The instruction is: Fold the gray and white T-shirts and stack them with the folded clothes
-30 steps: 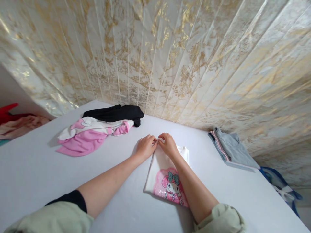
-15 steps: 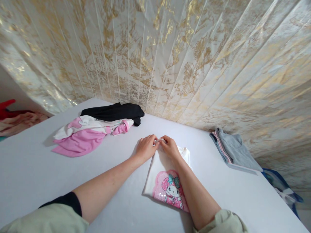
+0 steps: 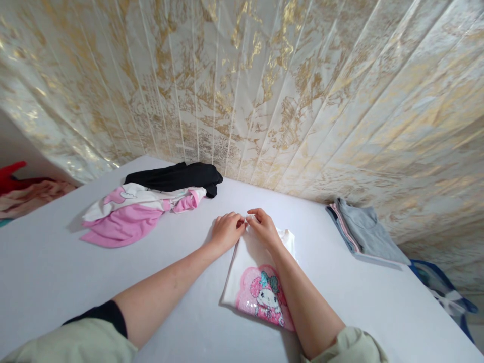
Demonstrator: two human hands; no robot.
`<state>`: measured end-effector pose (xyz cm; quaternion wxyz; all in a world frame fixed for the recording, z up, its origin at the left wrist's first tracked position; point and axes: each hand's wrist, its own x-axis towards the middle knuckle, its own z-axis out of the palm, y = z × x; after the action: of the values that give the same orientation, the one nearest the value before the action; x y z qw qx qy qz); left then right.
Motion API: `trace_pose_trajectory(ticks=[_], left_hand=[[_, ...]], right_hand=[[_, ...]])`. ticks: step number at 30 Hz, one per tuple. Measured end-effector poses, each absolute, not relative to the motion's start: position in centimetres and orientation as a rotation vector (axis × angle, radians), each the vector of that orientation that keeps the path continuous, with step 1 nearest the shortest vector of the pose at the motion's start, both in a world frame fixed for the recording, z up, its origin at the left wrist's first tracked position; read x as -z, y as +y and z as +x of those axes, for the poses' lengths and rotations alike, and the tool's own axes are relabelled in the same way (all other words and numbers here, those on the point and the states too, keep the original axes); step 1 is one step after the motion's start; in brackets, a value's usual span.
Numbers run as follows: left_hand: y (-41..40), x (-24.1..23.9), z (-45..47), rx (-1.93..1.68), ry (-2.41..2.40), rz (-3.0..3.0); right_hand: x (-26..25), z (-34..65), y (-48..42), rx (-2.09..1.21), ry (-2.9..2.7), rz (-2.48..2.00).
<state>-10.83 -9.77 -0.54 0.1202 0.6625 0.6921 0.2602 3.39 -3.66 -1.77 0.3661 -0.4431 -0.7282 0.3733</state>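
Note:
A folded white T-shirt (image 3: 247,257) lies in front of me, with a pink heart-like patch and a cartoon character in sequins on its front. My left hand (image 3: 228,233) is at its far left corner, thumb and fingers pinched on the fabric edge. Just beside it, my right hand (image 3: 263,231) hovers at the same far edge. Its index finger is raised away from the thumb, and no cloth shows between them. My right forearm crosses over the shirt's right side and hides part of it.
On the white table (image 3: 181,312), a crumpled pink and white garment (image 3: 130,222) lies against a black garment (image 3: 177,176) at back left. A stack of folded clothes (image 3: 372,232) sits at back right. Behind rises a gold-patterned curtain (image 3: 242,91). A blue-edged mesh item (image 3: 442,287) is beyond the right edge.
My right index finger has lifted and parted from the thumb at the shirt's far edge. My left hand remains pinched there. The shirt looks almost unmoved.

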Motion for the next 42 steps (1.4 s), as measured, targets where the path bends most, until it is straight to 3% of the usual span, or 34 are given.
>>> trace_pose_trajectory(ticks=[15, 31, 42], left_hand=[[-9.3, 0.6, -10.1, -0.701, 2.125, 1.888], [-9.5, 0.5, -9.7, -0.619, 2.212, 1.976], [-9.7, 0.3, -10.2, -0.717, 2.167, 1.943]], right_hand=[[2.4, 3.4, -3.4, -0.939, -1.882, -1.097], [1.8, 3.0, -3.8, -0.288, -2.109, -1.502], [-1.6, 8.1, -2.4, -0.373, -2.004, -1.334]])
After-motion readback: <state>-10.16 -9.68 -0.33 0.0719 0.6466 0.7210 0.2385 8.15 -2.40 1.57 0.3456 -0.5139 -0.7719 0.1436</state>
